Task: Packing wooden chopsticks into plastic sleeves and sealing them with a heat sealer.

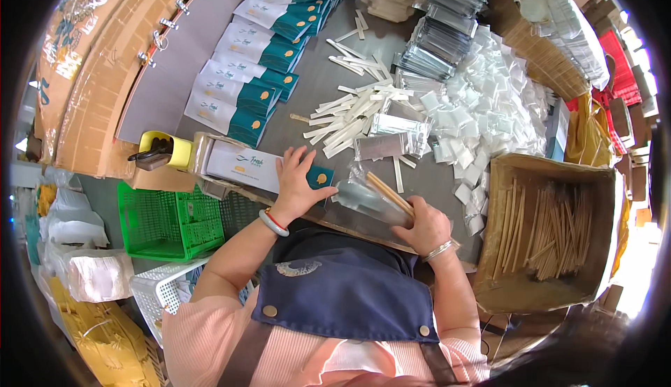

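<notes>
My left hand [299, 185] lies with fingers spread over a white and teal printed packet [241, 167] at the near edge of the table. Its thumb reaches to the end of a clear plastic pouch [360, 199]. My right hand [428, 227] is closed around the other end of that pouch and a few thin wooden sticks [388, 192], which lie slanting along it. Whether the sticks are inside the pouch or on top of it I cannot tell. Just beyond the pouch sits a flat silvery sachet [382, 146].
White paper-like strips [349, 116] lie loose mid-table. Clear small sachets [482, 100] heap beside stacked silvery packs [440, 34]. Printed packets [241, 79] line the left. A cardboard box [500, 247] of sticks stands right; a yellow holder [178, 151] and green basket [150, 223] stand left.
</notes>
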A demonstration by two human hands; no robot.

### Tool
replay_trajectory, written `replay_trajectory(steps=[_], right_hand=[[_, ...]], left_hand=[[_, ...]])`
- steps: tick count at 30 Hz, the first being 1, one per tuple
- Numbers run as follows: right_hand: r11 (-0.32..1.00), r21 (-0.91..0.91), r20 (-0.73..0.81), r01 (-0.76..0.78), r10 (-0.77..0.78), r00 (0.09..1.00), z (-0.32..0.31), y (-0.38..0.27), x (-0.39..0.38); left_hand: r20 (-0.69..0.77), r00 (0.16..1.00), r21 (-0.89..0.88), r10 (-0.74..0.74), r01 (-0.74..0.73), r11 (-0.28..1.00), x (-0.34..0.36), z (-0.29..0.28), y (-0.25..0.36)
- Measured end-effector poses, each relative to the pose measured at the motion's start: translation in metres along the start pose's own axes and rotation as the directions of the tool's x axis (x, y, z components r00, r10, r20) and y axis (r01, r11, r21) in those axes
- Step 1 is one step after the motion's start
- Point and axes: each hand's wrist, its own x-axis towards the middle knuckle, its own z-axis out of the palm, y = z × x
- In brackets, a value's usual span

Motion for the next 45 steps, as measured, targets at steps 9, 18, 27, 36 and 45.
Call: replay_trajectory(steps=[9,18,27,36,45], right_hand=[[0.952,0.191,0.04,0.241,-0.253,0.967,0.056,-0.052,0.036],[0.991,0.117,-0.087,0.066,-0.056,0.995,0.019,0.005,0.001],[0.996,0.072,-0.155,0.061,-0.05,0.987,0.001,0.019,-0.01],[0.981,0.105,-0.02,0.161,-0.16,0.987,0.01,0.008,0.007],[0.944,0.289,-0.093,0.161,-0.14,0.986,0.033,-0.011,0.03]], left_hand=[[0.122,0.984,0.065,0.127,-0.136,0.989,0.002,0.007,-0.019],[0.061,0.995,-0.007,0.081,-0.08,0.997,-0.002,0.002,0.001],[-0.024,0.999,-0.108,0.042,-0.044,0.993,-0.001,0.008,0.002],[0.029,1.0,-0.12,0.004,-0.001,0.993,-0.002,0.001,0.005],[0.076,0.992,-0.106,0.1,-0.092,0.99,0.035,-0.013,-0.015]])
